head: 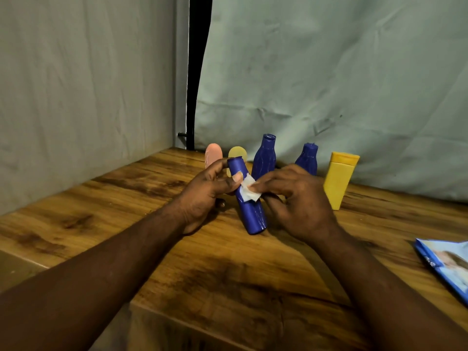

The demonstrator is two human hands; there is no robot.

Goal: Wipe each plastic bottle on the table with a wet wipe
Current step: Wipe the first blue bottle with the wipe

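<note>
My left hand grips the upper part of a tall blue plastic bottle, held tilted above the table. My right hand pinches a small white wet wipe and presses it against the bottle's middle. Behind stand two more blue bottles, a yellow bottle, a pink bottle and a pale yellow one, the last two partly hidden by my left hand and the held bottle.
The wooden table has its left edge near my left forearm. A blue wet-wipe pack lies at the right edge. Grey-green cloth hangs close behind the row of bottles.
</note>
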